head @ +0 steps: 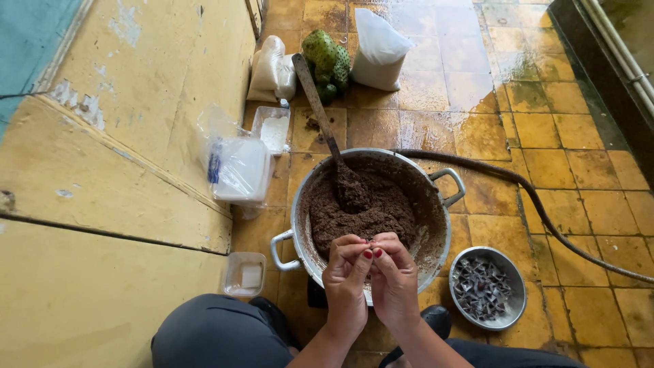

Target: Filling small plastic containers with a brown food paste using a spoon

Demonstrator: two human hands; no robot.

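Note:
A large metal pot on the wet tiled floor holds a dark brown paste. A long wooden spoon stands in it, its handle leaning away towards the wall. Over the pot's near rim my left hand and my right hand are held together, fingertips pinching a small bit of something between them; I cannot tell what it is. A small metal bowl of several dark wrapped pieces sits on the floor to the right of my hands.
A yellow wall runs along the left. Against it lie a plastic bag of containers, a small clear tub, white sacks and green knobbly fruits. A dark hose crosses the floor on the right.

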